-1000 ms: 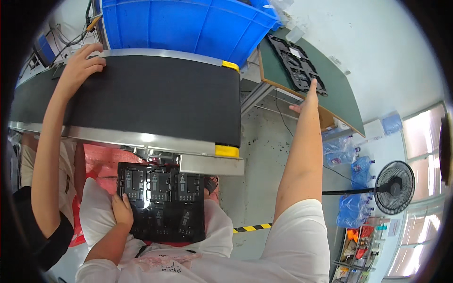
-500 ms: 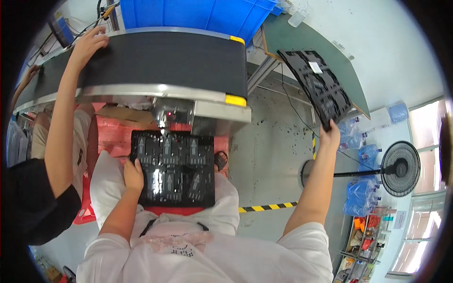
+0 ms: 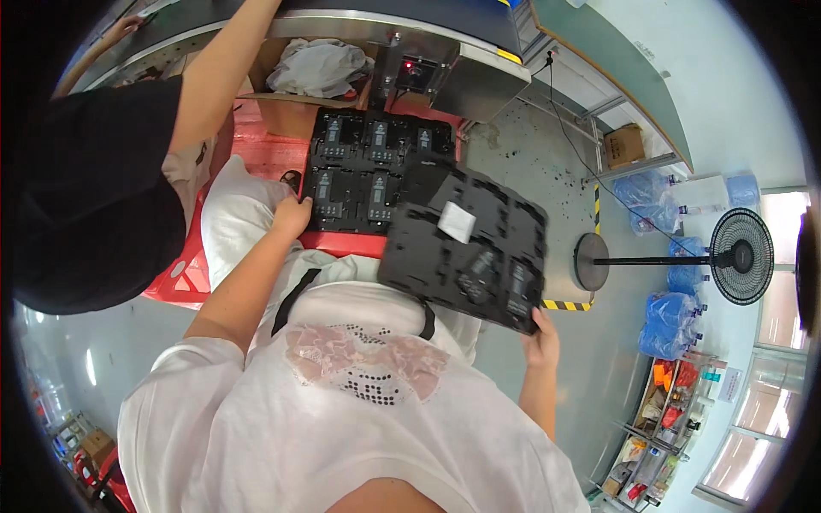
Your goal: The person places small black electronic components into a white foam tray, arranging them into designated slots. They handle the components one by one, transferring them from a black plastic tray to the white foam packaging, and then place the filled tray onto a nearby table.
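A black plastic tray (image 3: 359,171) with several dark parts in its pockets rests on my lap. My left hand (image 3: 292,215) grips its near left edge. My right hand (image 3: 542,335) holds a second black tray (image 3: 466,248) by its near right corner, tilted and overlapping the right side of the first tray. A small white slip (image 3: 457,221) lies on the second tray, and two dark parts sit in its near pockets.
A co-worker in a black top (image 3: 94,188) stands at my left, one arm (image 3: 218,68) reaching up to the conveyor (image 3: 445,51). A red crate (image 3: 256,145) lies under the trays. A floor fan (image 3: 735,255) and blue water bottles (image 3: 667,325) stand at the right.
My right hand has brought the second tray down from the bench at upper right and onto the tray on my lap. My view has tipped down toward my lap.
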Demonstrator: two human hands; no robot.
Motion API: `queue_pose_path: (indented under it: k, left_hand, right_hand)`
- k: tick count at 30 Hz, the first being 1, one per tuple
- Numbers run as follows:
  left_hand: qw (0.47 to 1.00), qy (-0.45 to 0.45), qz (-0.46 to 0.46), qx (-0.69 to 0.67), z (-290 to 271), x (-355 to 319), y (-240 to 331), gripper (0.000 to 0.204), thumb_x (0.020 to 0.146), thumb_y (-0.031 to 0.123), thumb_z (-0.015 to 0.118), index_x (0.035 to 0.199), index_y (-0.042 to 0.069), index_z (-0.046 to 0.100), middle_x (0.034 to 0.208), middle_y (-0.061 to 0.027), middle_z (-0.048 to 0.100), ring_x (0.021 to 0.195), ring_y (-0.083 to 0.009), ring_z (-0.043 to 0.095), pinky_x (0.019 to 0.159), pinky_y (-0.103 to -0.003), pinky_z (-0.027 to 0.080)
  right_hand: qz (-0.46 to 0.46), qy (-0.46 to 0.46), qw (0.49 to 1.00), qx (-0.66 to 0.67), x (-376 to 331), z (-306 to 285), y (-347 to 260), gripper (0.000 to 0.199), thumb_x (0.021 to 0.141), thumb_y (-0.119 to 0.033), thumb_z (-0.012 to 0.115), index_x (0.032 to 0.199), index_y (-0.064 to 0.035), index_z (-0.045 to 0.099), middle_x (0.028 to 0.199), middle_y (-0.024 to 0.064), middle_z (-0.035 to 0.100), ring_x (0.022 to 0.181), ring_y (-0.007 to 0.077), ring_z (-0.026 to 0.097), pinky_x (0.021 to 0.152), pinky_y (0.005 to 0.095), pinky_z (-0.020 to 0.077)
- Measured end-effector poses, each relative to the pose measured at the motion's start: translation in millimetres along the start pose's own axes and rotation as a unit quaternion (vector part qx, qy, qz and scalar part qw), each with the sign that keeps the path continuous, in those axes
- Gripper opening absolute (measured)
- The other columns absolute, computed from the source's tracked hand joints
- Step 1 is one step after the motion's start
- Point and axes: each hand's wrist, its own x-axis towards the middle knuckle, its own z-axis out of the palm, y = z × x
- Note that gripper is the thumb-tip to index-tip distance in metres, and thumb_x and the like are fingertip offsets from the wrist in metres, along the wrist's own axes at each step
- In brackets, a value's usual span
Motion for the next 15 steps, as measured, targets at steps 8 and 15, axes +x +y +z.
queue_pose_path:
  k: [8, 15]
  left_hand:
    - [0.865, -0.179, -0.186, -0.43, -34.5, -18.3, 15.9, 0.071, 0.086, 0.059, 0.038, 0.11, -0.005, 0.057, 0.107, -0.0151, 0.06, 0.097, -0.0243, 0.057, 0.082, -0.034, 0.043]
    - [0.962, -0.028, -0.003, -0.271, -15.2, -18.5, -29.3, 0.046, 0.087, 0.034, 0.052, 0.105, -0.008, 0.058, 0.095, -0.019, 0.063, 0.089, -0.0247, 0.06, 0.079, -0.032, 0.044]
  right_hand:
    - [0.045, -0.134, 0.986, -0.083, 132.8, 96.4, 70.4, 0.03, 0.087, -0.006, 0.051, 0.116, 0.0022, 0.047, 0.11, 0.0136, 0.057, 0.099, 0.0262, 0.057, 0.086, 0.04, 0.0461]
    - [0.059, -0.149, 0.961, -0.226, 148.0, 155.6, 101.6, 0.029, 0.089, -0.012, 0.05, 0.116, -0.0019, 0.048, 0.102, 0.0087, 0.06, 0.087, 0.0198, 0.06, 0.073, 0.0349, 0.0495]
